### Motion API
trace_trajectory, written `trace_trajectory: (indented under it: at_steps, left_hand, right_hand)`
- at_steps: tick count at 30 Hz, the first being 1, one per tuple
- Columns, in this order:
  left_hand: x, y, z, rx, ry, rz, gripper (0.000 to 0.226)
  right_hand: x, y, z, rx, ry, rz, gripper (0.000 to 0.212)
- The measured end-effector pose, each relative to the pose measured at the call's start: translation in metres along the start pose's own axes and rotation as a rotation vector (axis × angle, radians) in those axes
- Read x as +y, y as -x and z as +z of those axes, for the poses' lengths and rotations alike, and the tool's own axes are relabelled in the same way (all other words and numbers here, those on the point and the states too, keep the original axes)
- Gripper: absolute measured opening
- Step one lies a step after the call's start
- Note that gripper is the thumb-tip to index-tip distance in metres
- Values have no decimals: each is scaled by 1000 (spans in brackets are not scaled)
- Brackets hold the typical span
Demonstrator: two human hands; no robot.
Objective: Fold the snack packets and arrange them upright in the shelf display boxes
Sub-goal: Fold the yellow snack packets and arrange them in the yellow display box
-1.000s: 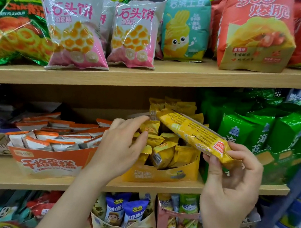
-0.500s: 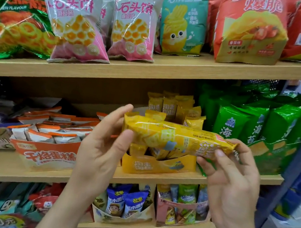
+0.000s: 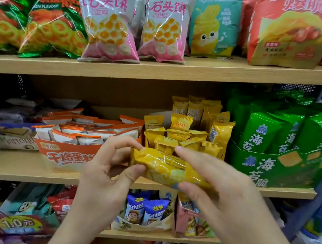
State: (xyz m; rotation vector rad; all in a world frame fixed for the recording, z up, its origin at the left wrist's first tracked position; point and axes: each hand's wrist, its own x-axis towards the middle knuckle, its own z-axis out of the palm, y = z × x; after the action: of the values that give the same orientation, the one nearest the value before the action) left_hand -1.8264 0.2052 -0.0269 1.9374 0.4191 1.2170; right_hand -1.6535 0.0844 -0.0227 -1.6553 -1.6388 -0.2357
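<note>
Packet (image 3: 166, 168) hangs crosswise before the front edge of the middle shelf (image 3: 10, 174); left hand (image 3: 105, 176) pinches one end, right hand (image 3: 219, 190) wraps its grip round the other, likely for folding

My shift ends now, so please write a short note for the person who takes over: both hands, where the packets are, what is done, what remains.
Left hand pinches the left end of the held packet; right hand holds its right end.
The held packet is in the air before the middle shelf.
Done: other yellow packets stand upright behind it.
To do: finish the fold, stand it among them.
</note>
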Motion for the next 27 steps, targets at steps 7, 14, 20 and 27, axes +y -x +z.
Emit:
trace_trajectory:
  at_steps: [7, 14, 20, 27]
  left_hand:
    - [-6, 2, -11, -2, -248, 178, 32]
    - [-7, -1, -25, 21, -439, 285, 25]
    - [-13, -1, -39, 122, -355, 306, 19]
    - [-23, -3, -50, 197, -314, 228, 18]
  right_hand:
    - [-5, -4, 13, 61, 9, -70, 36]
    - [-14, -7, 15, 58, 78, -128, 34]
    - [-20, -13, 4, -194, 69, -27, 52]
    - [3, -14, 2, -67, -262, 90, 38]
